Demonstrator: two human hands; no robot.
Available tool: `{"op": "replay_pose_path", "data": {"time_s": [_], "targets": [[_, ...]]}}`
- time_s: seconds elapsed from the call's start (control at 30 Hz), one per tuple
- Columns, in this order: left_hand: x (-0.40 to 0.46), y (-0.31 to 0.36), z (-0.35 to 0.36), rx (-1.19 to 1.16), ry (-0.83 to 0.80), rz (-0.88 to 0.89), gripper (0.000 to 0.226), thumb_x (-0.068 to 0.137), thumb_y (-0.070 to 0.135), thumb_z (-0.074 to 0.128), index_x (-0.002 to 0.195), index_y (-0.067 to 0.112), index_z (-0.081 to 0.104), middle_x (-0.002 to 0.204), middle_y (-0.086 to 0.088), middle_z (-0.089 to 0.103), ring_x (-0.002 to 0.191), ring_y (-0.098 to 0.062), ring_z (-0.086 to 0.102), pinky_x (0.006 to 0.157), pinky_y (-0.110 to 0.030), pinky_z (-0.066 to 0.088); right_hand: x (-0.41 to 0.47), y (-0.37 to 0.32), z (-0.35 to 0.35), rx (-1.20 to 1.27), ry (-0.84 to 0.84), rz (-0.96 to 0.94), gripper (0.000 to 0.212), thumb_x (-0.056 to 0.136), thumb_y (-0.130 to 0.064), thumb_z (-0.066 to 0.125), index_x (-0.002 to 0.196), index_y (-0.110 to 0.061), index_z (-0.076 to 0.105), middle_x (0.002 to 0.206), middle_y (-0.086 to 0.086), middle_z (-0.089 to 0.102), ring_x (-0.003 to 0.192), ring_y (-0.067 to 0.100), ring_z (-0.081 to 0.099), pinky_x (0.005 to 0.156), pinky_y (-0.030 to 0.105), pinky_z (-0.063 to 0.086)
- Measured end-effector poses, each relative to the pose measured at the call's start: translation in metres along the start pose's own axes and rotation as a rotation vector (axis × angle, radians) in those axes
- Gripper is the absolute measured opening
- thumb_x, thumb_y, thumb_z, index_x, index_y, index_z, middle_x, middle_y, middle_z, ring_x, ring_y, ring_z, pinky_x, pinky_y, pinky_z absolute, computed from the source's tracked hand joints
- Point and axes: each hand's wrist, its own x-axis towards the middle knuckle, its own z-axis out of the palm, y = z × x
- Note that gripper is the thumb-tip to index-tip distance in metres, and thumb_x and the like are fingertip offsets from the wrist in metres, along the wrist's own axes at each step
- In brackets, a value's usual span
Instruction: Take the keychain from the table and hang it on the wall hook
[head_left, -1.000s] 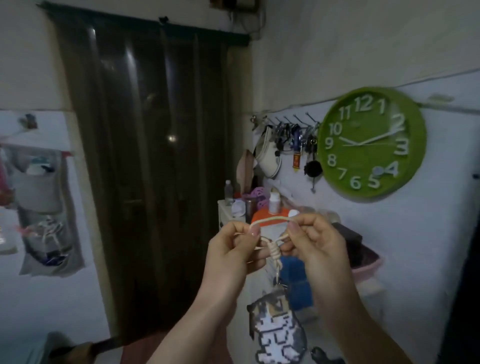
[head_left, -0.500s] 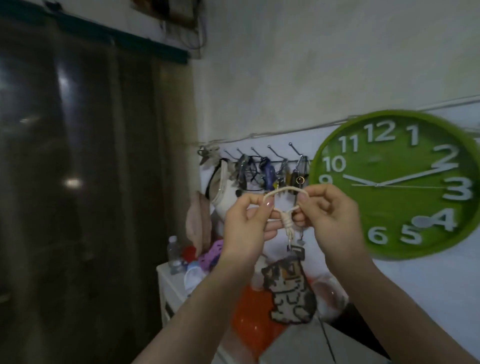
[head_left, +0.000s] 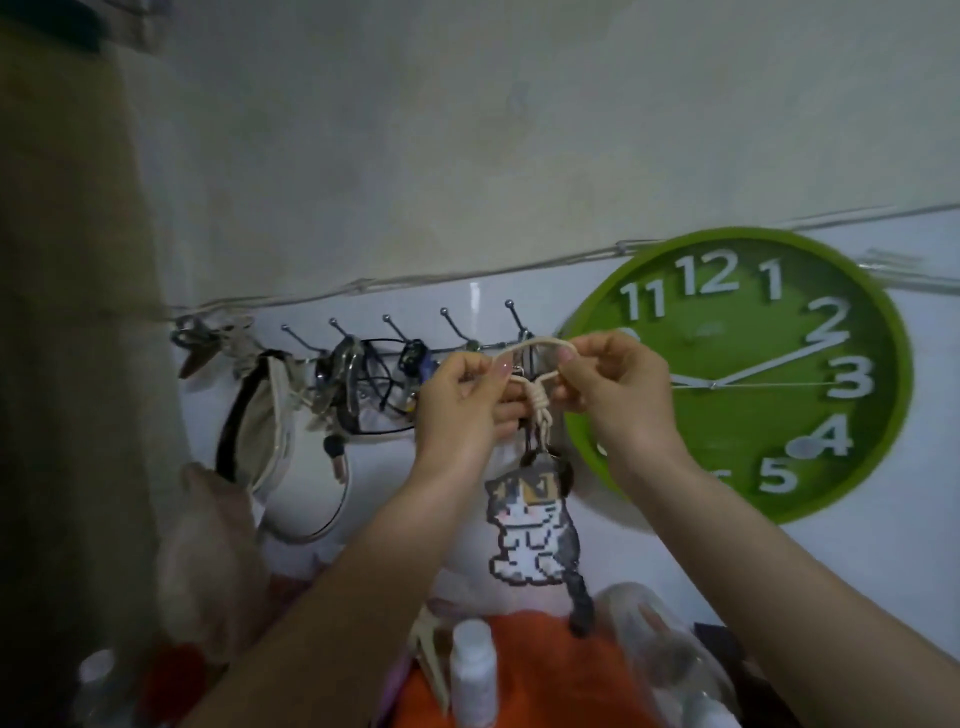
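In the head view, the hook rail (head_left: 395, 348) runs along the wall just left of the green clock (head_left: 737, 384), whose rim nearly touches the rail's right end. The left hooks are crowded: a bag (head_left: 270, 410), cords and keys hang bunched there. The rightmost hook (head_left: 514, 317) rises bare at its tip, with open wall above it and the clock's edge close on its right (a narrow slot to work in). Below, a white bottle (head_left: 472, 670) and an orange cloth (head_left: 519, 675) sit well under the hands.

Both arms reach up and forward from the bottom of the picture, wrists bent slightly inward. The left hand (head_left: 462, 410) pinches the left end of the cord loop (head_left: 535, 345) between thumb and forefinger; the right hand (head_left: 613, 384) pinches the right end likewise, so each is clamped on the cord and the two are held a little apart, stretching the loop wide. The loop lies just below and in front of the rightmost hook; whether it touches the hook cannot be told. The keychain (head_left: 535, 525), a pixel cat, dangles from the knot beneath the hands, against the wall, beside the clock's lower left rim.
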Motion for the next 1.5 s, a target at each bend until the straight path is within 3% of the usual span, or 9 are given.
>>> {"op": "replay_pose_path", "data": {"time_s": [0.13,0.33,0.43,0.57,0.7,0.83,1.1,1.3,1.5], "targets": [[0.048,-0.015,-0.002,-0.034,-0.012,-0.001,0.017,0.092,0.018,0.054,0.076,0.013,0.051,0.068,-0.003,0.065,0.043,-0.002,0.064,0.046,-0.015,0.053,0.035,0.011,0.02,-0.028,0.077,0.016,0.02,0.087,-0.005,0.062,0.07,-0.014,0.056,0.06,0.006,0.058,0.05,0.014,0.054,0.049,0.023,0.052],[0.116,-0.031,-0.002,-0.019,0.033,-0.013,0.017,0.09,0.018,0.058,0.075,0.014,0.052,0.069,-0.005,0.068,0.046,-0.008,0.066,0.05,-0.023,0.055,0.103,0.034,0.04,-0.172,0.154,0.034,0.026,0.083,-0.01,0.069,0.06,-0.016,0.056,0.061,0.01,0.064,0.055,0.023,0.06,0.066,0.039,0.056],[0.146,-0.04,-0.001,-0.004,0.083,-0.029,0.014,0.089,0.02,0.059,0.08,0.011,0.054,0.077,-0.01,0.069,0.059,-0.018,0.068,0.056,-0.026,0.055,0.128,0.046,0.052,-0.355,0.235,-0.018,0.024,0.079,-0.017,0.071,0.059,-0.018,0.059,0.073,0.014,0.073,0.07,0.03,0.07,0.075,0.046,0.059],[0.164,-0.059,0.002,0.046,0.102,-0.058,0.019,0.089,0.02,0.06,0.073,0.013,0.053,0.07,-0.004,0.067,0.058,-0.018,0.066,0.063,-0.03,0.057,0.136,0.055,0.059,-0.68,0.26,-0.117,0.01,0.08,-0.014,0.068,0.072,-0.009,0.069,0.078,0.014,0.074,0.073,0.028,0.068,0.071,0.039,0.059],[0.167,-0.095,0.0,0.237,0.048,-0.061,0.028,0.089,0.013,0.058,0.062,0.016,0.052,0.071,-0.008,0.07,0.052,-0.013,0.061,0.039,-0.019,0.047,0.129,0.077,0.056,-0.968,0.171,-0.07,0.011,0.079,-0.001,0.06,0.075,0.002,0.07,0.071,0.019,0.066,0.068,0.032,0.064,0.053,0.032,0.046],[0.162,-0.114,-0.001,0.395,0.0,0.053,0.031,0.085,0.025,0.064,0.056,0.025,0.051,0.089,-0.014,0.073,0.075,-0.03,0.067,0.069,-0.041,0.057,0.119,0.092,0.053,-1.189,0.133,-0.128,0.017,0.086,0.001,0.052,0.071,0.001,0.06,0.071,0.021,0.059,0.067,0.034,0.059,0.054,0.032,0.037],[0.147,-0.113,-0.004,1.088,-0.069,0.59,0.011,0.09,0.011,0.046,0.094,0.018,0.053,0.092,-0.008,0.067,0.076,-0.029,0.062,0.055,-0.035,0.038,0.095,0.096,0.062,-1.56,-0.088,-0.249,0.014,0.085,0.004,0.05,0.087,0.001,0.063,0.09,0.018,0.068,0.081,0.034,0.068,0.056,0.032,0.041],[0.13,-0.123,-0.013,1.442,-0.148,0.631,0.03,0.089,0.023,0.053,0.116,0.017,0.042,0.113,-0.012,0.064,0.102,-0.034,0.058,0.084,-0.043,0.043,0.061,0.114,0.042,-1.702,-0.217,-0.157,0.025,0.086,0.005,0.049,0.108,-0.001,0.06,0.093,0.02,0.069,0.084,0.037,0.067,0.057,0.037,0.042],[0.106,-0.114,-0.044,1.525,-0.213,0.605,0.024,0.088,0.024,0.046,0.111,0.016,0.042,0.108,-0.01,0.064,0.1,-0.031,0.056,0.084,-0.041,0.038,0.024,0.084,0.021,-1.724,-0.219,0.047,0.015,0.083,-0.006,0.053,0.095,-0.002,0.062,0.095,0.018,0.068,0.088,0.037,0.065,0.061,0.035,0.043]]}}
